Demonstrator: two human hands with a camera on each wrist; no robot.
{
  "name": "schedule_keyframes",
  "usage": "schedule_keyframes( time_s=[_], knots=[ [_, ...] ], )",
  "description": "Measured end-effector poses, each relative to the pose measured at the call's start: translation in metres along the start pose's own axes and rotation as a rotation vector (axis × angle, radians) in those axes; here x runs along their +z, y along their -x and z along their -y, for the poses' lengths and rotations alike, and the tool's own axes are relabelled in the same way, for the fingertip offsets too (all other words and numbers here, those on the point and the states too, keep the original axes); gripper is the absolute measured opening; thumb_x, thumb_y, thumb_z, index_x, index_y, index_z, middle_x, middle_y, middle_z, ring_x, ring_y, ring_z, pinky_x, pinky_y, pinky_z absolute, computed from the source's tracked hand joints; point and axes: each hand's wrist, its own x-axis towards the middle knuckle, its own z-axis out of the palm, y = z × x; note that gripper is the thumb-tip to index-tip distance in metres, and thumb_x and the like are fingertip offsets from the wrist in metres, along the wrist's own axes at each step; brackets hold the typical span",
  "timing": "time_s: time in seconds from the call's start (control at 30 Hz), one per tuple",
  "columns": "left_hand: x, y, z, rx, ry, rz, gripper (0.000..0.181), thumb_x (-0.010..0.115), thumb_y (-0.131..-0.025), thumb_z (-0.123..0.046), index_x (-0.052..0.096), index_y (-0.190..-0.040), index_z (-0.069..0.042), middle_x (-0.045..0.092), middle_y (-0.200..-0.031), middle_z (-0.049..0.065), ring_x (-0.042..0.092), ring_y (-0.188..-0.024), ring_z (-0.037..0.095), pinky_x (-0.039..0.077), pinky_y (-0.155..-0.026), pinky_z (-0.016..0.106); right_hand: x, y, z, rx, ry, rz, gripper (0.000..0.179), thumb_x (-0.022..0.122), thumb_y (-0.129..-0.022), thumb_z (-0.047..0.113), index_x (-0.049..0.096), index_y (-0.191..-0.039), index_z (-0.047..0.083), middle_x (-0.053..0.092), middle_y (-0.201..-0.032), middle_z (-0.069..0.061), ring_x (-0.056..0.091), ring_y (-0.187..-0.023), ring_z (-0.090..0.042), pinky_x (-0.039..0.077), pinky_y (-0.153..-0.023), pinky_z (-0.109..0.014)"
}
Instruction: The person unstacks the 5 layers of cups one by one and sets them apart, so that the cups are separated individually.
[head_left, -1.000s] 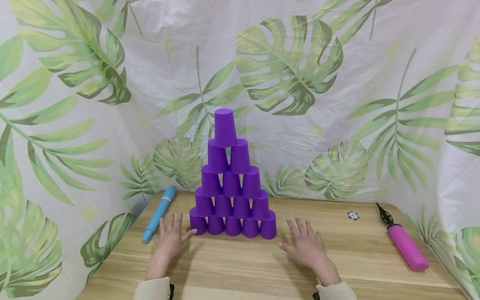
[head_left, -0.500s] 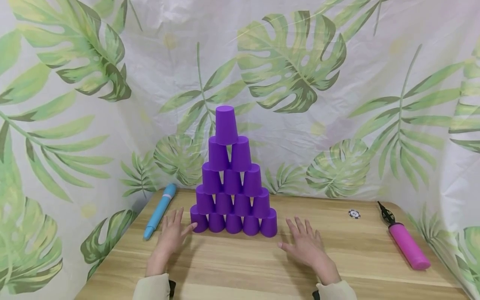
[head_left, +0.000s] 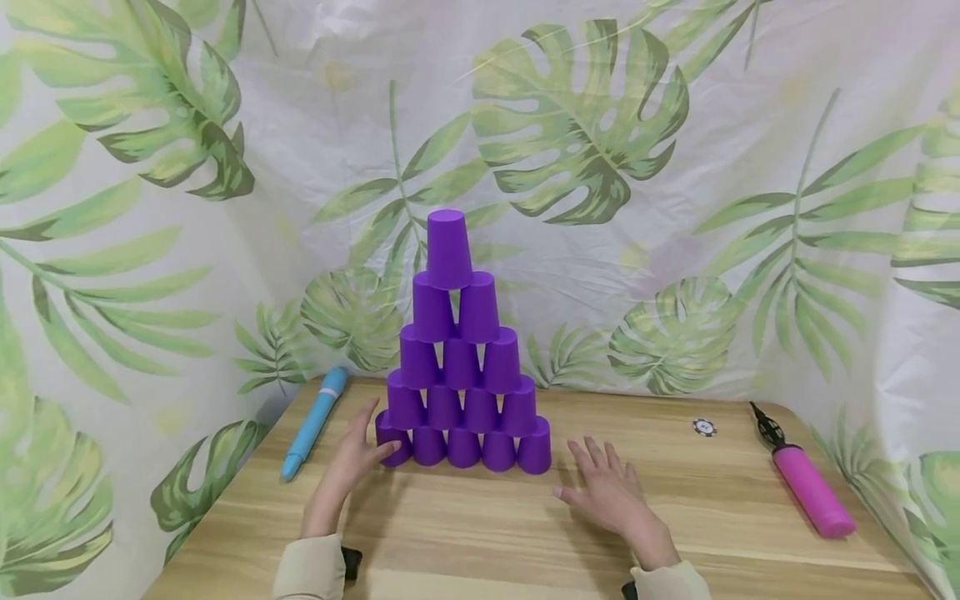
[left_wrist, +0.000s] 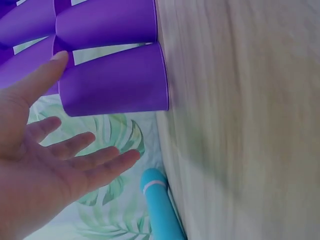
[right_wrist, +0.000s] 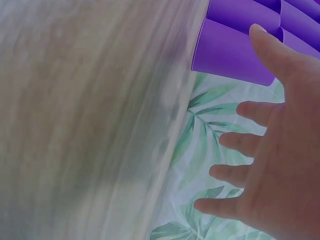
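Purple cups [head_left: 462, 364] stand upside down in a pyramid on the wooden table, narrowing row by row to a single top cup [head_left: 448, 250]. My left hand [head_left: 352, 454] is beside the pyramid's bottom left cup [left_wrist: 115, 82]. Its thumb overlaps that cup in the head view; whether they touch I cannot tell. In the left wrist view the fingers are spread and hold nothing. Off the bottom right corner, my right hand [head_left: 609, 492] has its fingers spread, apart from the bottom right cup [right_wrist: 230, 52].
A blue tube-shaped pump [head_left: 315, 423] lies along the table's left side. On the right lie a pink hand pump [head_left: 812, 490] with a black nozzle and a small black-and-white chip [head_left: 704, 427]. A leaf-patterned curtain [head_left: 577, 125] hangs behind the wooden table [head_left: 480, 533].
My left hand has turned and shifted right, closer to the bottom left cup. The right hand stays almost in place. The pyramid still stands, and the head view has shifted slightly.
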Motion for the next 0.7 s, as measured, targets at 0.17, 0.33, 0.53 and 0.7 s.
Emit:
schedule_keyframes(
  time_s=[0.17,0.33,0.53,0.7],
  knots=[
    [0.007,-0.004,0.005,0.024,0.004,-0.038,0.075,0.071,-0.085,-0.006,0.029,-0.148,0.002,0.032,-0.147,0.031,0.027,-0.135,0.050,0.025,-0.110,0.064,-0.001,-0.003,0.000,-0.041,-0.008,-0.023,0.076,0.064,-0.088,0.049,0.038,-0.148,0.010,0.031,-0.151,-0.022,0.023,-0.137,-0.052,0.021,-0.103,-0.076],
    [0.011,-0.007,0.004,0.057,0.014,-0.075,0.067,0.068,-0.088,-0.006,0.035,-0.145,0.003,0.040,-0.142,0.031,0.037,-0.130,0.048,0.033,-0.107,0.061,-0.015,-0.006,0.000,-0.101,-0.054,-0.029,0.073,0.063,-0.090,0.046,0.039,-0.146,0.006,0.033,-0.149,-0.026,0.026,-0.135,-0.053,0.023,-0.102,-0.076],
    [0.014,-0.010,0.005,0.059,0.013,-0.105,0.055,0.065,-0.090,-0.003,0.043,-0.140,0.006,0.044,-0.140,0.030,0.041,-0.129,0.045,0.037,-0.107,0.055,-0.039,-0.005,-0.004,-0.171,-0.162,-0.152,0.060,0.064,-0.093,0.034,0.047,-0.138,-0.001,0.041,-0.142,-0.028,0.039,-0.129,-0.049,0.033,-0.104,-0.066],
    [0.011,-0.009,0.005,0.012,0.038,-0.084,0.052,0.062,-0.093,-0.005,0.044,-0.141,0.003,0.044,-0.141,0.028,0.042,-0.129,0.044,0.038,-0.107,0.053,-0.078,-0.022,0.021,-0.272,-0.267,-0.260,0.051,0.061,-0.096,0.026,0.048,-0.138,0.000,0.044,-0.143,-0.022,0.041,-0.131,-0.041,0.034,-0.108,-0.059]
  ],
)
